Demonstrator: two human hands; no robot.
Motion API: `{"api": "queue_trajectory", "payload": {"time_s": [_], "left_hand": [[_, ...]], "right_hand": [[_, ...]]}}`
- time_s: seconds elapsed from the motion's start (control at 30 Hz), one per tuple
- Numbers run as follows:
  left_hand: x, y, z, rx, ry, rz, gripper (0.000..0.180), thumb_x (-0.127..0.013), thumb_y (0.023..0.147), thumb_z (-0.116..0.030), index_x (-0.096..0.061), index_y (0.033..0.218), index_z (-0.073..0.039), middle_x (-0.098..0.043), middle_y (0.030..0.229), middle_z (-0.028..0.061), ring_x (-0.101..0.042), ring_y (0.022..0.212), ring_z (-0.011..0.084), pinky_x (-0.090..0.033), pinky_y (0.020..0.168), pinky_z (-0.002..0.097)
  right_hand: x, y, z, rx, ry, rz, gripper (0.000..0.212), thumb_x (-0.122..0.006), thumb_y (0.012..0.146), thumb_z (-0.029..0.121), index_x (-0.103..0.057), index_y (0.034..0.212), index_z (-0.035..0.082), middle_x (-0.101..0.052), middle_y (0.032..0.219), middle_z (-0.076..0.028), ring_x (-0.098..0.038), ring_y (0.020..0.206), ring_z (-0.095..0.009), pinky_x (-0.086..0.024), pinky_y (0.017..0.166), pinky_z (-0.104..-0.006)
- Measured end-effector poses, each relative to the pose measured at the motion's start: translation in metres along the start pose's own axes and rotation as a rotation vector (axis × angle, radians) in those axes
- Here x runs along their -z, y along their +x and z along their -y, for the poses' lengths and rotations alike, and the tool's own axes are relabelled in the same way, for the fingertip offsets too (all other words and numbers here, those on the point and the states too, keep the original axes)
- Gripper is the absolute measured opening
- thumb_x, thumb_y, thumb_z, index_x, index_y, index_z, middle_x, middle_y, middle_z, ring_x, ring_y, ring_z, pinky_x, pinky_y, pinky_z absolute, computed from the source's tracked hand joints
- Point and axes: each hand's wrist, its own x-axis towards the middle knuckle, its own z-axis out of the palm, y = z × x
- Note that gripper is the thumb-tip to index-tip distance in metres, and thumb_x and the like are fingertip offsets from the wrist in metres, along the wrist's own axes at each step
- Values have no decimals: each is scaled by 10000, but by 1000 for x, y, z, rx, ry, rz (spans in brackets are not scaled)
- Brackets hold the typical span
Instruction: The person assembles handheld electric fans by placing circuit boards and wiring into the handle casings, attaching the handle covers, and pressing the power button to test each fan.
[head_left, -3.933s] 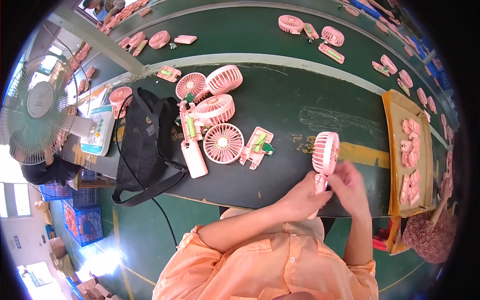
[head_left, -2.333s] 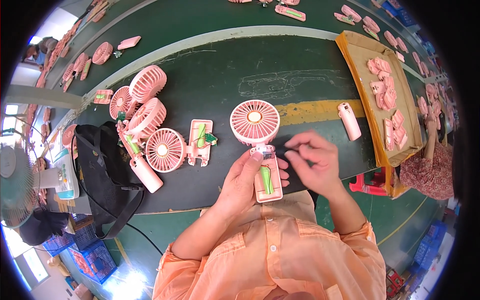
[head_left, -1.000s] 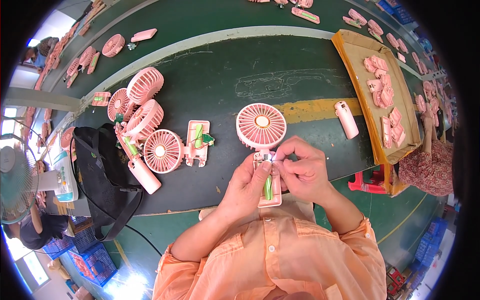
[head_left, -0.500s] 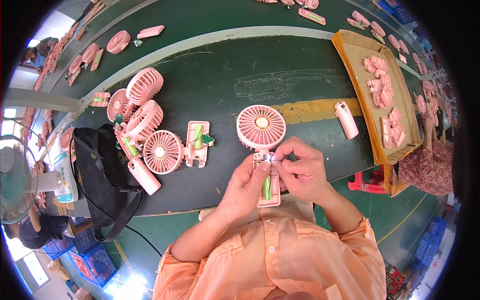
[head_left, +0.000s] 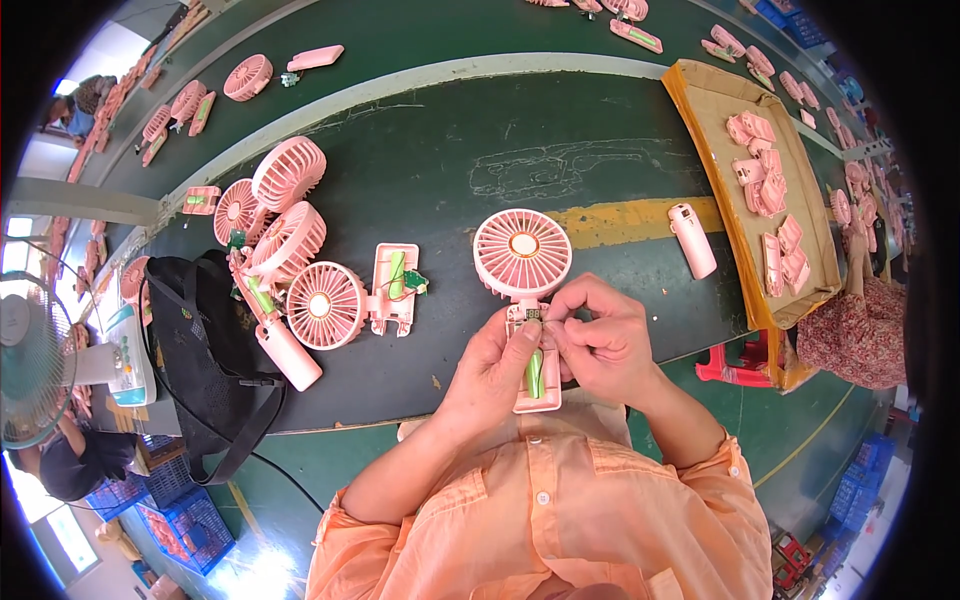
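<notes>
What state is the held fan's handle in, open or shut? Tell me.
Open. The pink fan held by the left hand and right hand shows a green battery in its coverless handle.

Pink fan: matt smooth plastic, w/ glossy green battery seen in open handle. Bench top: dark green, worn, scuffed. Tray at right edge: brown cardboard. Bag: black cloth.
</notes>
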Motion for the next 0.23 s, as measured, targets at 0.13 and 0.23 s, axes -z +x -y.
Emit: {"api": "queue_trajectory", "payload": {"time_s": [0.13,0.23], "left_hand": [[2,2,-5,135,-213,15,372,-418,1034,-366,-511,1167,-31,-623,951,59,-649,834,133,-557,720,262],[2,1,-11,186,-295,72,488,-423,1007,-482,-497,1217,-48,-637,977,77,-670,886,185,-572,758,287]], "right_hand": [[0,-1,-4,-35,18,-21,128,-646,751,-109,-601,669,-22,-625,853,-63,-608,737,-172,-485,559,-265],[2,0,-1,-147,121,-32,125,-629,795,-100,-616,693,-28,-629,867,-52,-618,747,-166,-510,587,-266]]}}
